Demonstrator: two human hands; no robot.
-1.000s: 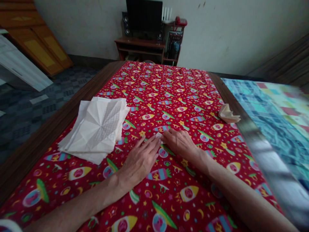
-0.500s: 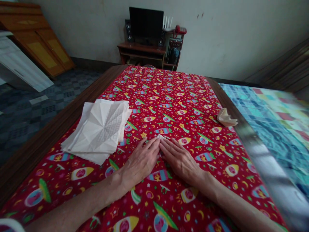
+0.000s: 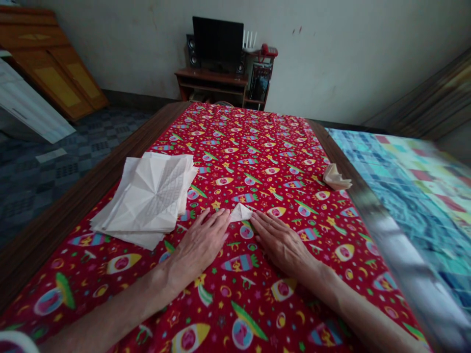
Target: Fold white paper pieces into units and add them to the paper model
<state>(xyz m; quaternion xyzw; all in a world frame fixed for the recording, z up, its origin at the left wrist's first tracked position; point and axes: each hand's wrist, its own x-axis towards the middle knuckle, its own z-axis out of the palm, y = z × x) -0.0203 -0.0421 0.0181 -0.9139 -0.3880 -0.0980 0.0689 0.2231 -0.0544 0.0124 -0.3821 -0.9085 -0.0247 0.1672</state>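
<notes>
A small folded piece of white paper (image 3: 241,212), roughly triangular with a crease down its middle, lies flat on the red patterned cloth (image 3: 253,162). My left hand (image 3: 206,238) rests palm down at its left corner, fingertips touching the edge. On the other side my right hand (image 3: 281,241) lies flat, its stretched fingers reaching the paper's right corner. Both hands have their fingers extended and grip nothing. Left of my left hand is a stack of creased white sheets (image 3: 150,196); the top one shows fold lines radiating from its centre.
A folded paper piece (image 3: 335,177) stands near the table's right edge. Dark wooden table borders (image 3: 121,152) run beside the cloth. A bed with a blue checked cover (image 3: 382,196) is at the right. Against the wall, a monitor (image 3: 218,45) sits on a desk (image 3: 213,78).
My hands have slid apart, left hand leftward and right hand slightly rightward, uncovering the folded paper between them. The whole view has shifted slightly.
</notes>
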